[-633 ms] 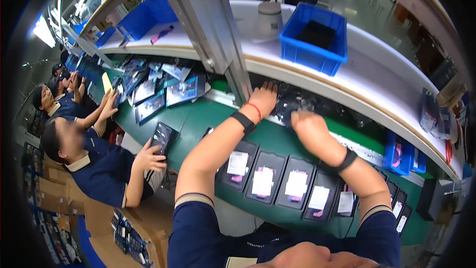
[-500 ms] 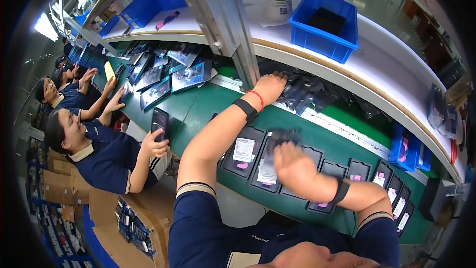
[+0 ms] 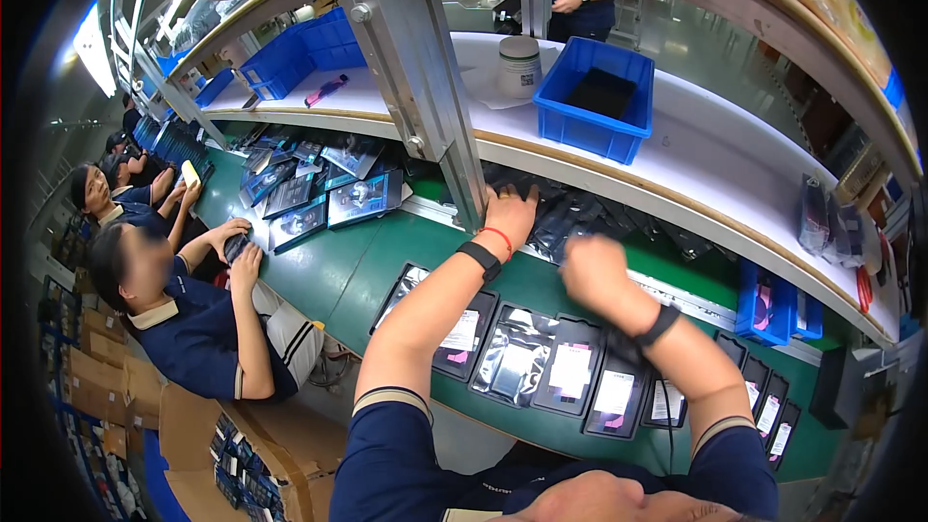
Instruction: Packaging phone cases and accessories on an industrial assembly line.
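Note:
My left hand (image 3: 509, 215) rests at the edge of a heap of dark, shiny plastic pouches (image 3: 570, 213) under the shelf, fingers spread over them. Just to its right is my right hand (image 3: 594, 275), close to the near side of the heap; motion smears its fingers, so its grip cannot be made out. Below my arms, a row of black trays (image 3: 476, 384) lies along the green bench, several with white labels and pink pieces. A silvery pouch (image 3: 514, 356) lies on one tray. My right forearm covers part of the row.
A metal post (image 3: 411, 68) stands beside my left hand. Above the heap runs a white shelf (image 3: 488, 140) with a blue bin (image 3: 594, 101) and white tub (image 3: 519, 68). Printed flat packages (image 3: 362, 198) pile up at left, near a co-worker (image 3: 198, 309). Small blue bins (image 3: 764, 304) sit at right.
My right hand has moved up from the trays to the heap; the pouch formerly by it now lies on a tray. My left hand stays at the heap. The co-worker's hands have lowered to the bench.

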The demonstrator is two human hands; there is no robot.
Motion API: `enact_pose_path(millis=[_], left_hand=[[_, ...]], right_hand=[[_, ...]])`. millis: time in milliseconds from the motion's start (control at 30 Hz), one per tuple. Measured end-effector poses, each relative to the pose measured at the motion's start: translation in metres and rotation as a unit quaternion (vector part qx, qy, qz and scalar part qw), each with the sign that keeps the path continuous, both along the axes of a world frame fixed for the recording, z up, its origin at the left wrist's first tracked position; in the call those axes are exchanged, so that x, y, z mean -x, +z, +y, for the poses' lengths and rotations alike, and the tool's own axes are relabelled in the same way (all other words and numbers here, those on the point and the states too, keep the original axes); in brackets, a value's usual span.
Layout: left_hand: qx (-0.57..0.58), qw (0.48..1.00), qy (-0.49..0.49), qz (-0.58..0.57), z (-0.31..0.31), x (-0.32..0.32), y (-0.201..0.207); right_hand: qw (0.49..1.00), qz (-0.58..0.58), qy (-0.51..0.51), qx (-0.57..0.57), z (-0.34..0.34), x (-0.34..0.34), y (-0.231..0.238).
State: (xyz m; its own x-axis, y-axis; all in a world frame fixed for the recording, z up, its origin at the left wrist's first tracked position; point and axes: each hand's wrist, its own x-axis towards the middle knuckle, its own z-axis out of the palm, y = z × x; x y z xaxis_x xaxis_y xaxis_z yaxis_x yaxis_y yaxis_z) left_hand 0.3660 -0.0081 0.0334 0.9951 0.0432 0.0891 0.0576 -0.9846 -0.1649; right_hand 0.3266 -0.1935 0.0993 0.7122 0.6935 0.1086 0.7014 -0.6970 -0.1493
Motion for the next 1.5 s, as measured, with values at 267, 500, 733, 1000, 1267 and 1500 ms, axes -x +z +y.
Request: enact_pose_path(millis=[267, 500, 733, 1000, 1267, 1500], left_hand=[[0.113, 0.977, -0.180, -0.022, 0.006, 0.014, 0.013], [0.154, 0.962, -0.212, -0.072, 0.019, 0.031, 0.009], [0.074, 0.959, -0.210, -0.176, 0.015, 0.177, 0.062], [0.160, 0.971, -0.175, 0.045, 0.006, 0.254, 0.029], [0.240, 0.955, -0.174, 0.027, 0.020, 0.212, 0.061], [0.263, 0.947, -0.177, -0.041, 0.014, 0.125, 0.075]], right_hand=[[0.988, -0.101, -0.096, -0.063, 0.006, -0.142, -0.032], [0.973, -0.108, -0.063, -0.196, 0.000, -0.138, -0.042], [0.976, -0.181, 0.111, -0.049, -0.056, 0.014, -0.010], [0.985, -0.069, 0.150, 0.041, -0.081, 0.139, -0.048], [0.991, 0.054, 0.110, -0.051, 0.033, -0.012, -0.019], [0.984, -0.016, 0.171, 0.046, 0.101, -0.089, -0.054]])
